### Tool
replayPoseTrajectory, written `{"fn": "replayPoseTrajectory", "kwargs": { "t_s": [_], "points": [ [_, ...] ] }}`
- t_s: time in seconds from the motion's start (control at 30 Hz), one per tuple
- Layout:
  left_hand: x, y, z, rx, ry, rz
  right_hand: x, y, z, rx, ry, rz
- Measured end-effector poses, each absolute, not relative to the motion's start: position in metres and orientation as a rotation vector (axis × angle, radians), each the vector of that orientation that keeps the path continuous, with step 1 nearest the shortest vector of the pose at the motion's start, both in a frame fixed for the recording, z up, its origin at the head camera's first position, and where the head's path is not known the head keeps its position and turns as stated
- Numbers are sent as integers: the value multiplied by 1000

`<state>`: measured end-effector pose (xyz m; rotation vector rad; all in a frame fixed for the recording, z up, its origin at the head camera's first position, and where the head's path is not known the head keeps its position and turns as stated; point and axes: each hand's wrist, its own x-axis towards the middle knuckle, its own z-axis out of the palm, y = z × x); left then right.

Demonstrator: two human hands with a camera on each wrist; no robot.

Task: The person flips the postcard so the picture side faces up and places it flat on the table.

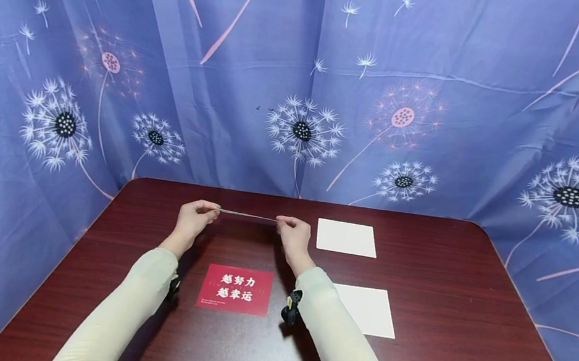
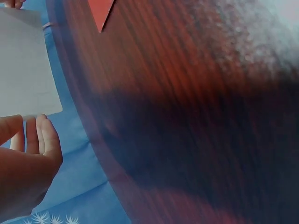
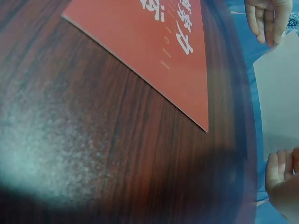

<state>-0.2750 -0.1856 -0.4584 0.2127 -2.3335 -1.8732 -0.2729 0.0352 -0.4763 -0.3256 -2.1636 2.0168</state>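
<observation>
Blue dandelion-print curtain behind glossy dark-red table

We record the bench as dark reddish brown with streaked wood grain. The cloth backdrop is violet-blue, printed with white and pink dandelions; the white ones have black, white-dotted centres. The red card carries white characters. The far card and the near card are white. We read the held card as pale grey, though dim light in the left wrist view may mute its shade. The sleeves are pale cream; the right wrist unit is black.
</observation>
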Motion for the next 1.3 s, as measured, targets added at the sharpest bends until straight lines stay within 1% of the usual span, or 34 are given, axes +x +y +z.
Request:
{"fn": "replayPoseTrajectory", "kwargs": {
  "t_s": [0.17,0.43,0.63,1.0,1.3],
  "points": [
    [-277,-187,-461,227,-2356,-1898,-275,36,-477,-355,-2091,2125],
    [-277,-187,-460,252,-2409,-1897,-271,37,-479,-344,-2226,2005],
    [-277,-186,-461,255,-2510,-1865,-271,37,-481,-314,-2165,2097],
    [-279,-186,-459,107,-2799,-1529,-271,38,-479,-245,-2300,2106],
    [-281,-181,-463,172,-2942,-1378,-271,36,-482,-200,-2530,1977]
  ]
}}
